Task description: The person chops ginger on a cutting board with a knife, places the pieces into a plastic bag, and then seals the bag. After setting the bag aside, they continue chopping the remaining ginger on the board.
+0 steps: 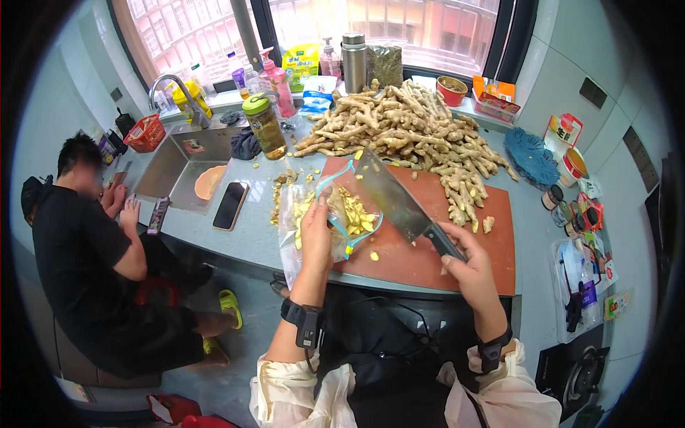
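Observation:
My left hand (317, 227) is closed on the edge of a clear zip bag (292, 258) whose mouth has a blue-green seal strip. Sliced ginger (354, 217) shows in and around the bag's mouth; which pieces lie inside is hard to tell. A black-handled cleaver (392, 200) is gripped in my right hand (467, 262), its broad blade tilted up and left beside the bag, with bits of ginger stuck near the tip. Under both is a reddish-brown cutting board (492, 260). A large heap of whole ginger (407, 128) covers the board's far side and the counter behind.
Left of the bag lie a phone (230, 205) and ginger scraps (280, 189). A lidded jar (264, 128) stands near the sink (168, 175). A seated person (100, 264) is at the far left. Blue plates (531, 155) and small jars (560, 210) sit at the right.

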Tool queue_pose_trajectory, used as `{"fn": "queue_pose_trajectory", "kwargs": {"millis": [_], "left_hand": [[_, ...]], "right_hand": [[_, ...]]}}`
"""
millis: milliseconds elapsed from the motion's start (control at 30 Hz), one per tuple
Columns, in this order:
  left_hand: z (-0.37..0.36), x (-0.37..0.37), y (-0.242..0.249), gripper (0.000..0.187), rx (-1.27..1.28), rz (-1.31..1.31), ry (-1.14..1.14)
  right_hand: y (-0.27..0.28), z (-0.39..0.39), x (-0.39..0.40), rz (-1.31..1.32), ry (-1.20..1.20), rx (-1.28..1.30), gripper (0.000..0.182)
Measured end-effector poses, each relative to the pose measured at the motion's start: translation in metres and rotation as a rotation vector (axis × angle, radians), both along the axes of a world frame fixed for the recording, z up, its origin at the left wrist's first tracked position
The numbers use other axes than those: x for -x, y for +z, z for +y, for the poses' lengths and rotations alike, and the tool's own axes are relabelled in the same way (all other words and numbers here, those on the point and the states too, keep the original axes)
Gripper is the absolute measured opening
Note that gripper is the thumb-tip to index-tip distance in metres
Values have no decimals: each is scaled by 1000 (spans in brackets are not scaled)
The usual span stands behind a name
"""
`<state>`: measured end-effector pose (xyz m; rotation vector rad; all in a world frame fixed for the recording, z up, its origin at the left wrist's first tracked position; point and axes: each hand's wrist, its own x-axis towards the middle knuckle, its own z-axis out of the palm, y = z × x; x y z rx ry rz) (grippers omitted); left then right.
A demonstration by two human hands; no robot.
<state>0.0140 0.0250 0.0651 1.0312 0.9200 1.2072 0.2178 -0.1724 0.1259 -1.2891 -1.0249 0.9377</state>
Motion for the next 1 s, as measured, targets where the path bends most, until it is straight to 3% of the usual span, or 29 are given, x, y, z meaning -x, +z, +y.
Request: {"fn": "queue_pose_trajectory", "kwargs": {"millis": [367, 667, 800, 1000], "left_hand": [[20, 32, 23, 38, 4, -178, 158], [24, 42, 42, 41, -11, -339, 171], [22, 46, 47, 41, -46, -293, 181], [21, 52, 48, 40, -50, -312, 202]], "right_hand": [[-39, -11, -36, 48, -175, 139, 49], [-58, 5, -21, 177, -73, 166, 51], [-43, 41, -24, 51, -6, 129, 51], [-38, 79, -35, -471, 93, -55, 49]]}}
